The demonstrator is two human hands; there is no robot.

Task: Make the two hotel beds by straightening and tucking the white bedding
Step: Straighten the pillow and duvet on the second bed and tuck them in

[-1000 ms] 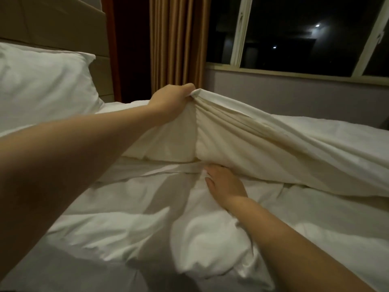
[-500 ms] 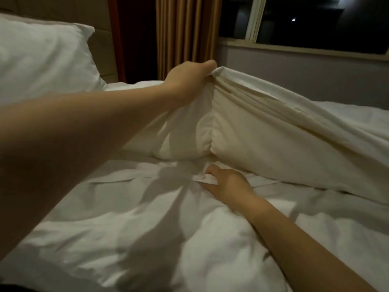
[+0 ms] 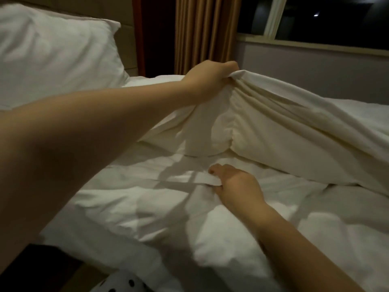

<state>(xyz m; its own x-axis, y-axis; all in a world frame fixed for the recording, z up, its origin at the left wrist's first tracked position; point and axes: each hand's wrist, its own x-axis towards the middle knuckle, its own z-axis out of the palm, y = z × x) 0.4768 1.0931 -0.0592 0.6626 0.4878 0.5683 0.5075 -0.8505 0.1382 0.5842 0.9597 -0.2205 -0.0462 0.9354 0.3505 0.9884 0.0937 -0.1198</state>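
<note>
Left hand [image 3: 208,81] and right hand [image 3: 237,186] each grip one duvet [image 3: 294,127] near one pillow [image 3: 52,60].

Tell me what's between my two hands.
In the head view, the lifted duvet hangs from the left hand down to the wrinkled sheet the right hand pinches.

Left hand [image 3: 208,81] fingertips hidden in bunched white duvet [image 3: 294,127]; right hand [image 3: 237,186] fingertips under white sheet fold [image 3: 187,179]. Dotted white object [image 3: 123,283] cropped at bottom edge.
</note>
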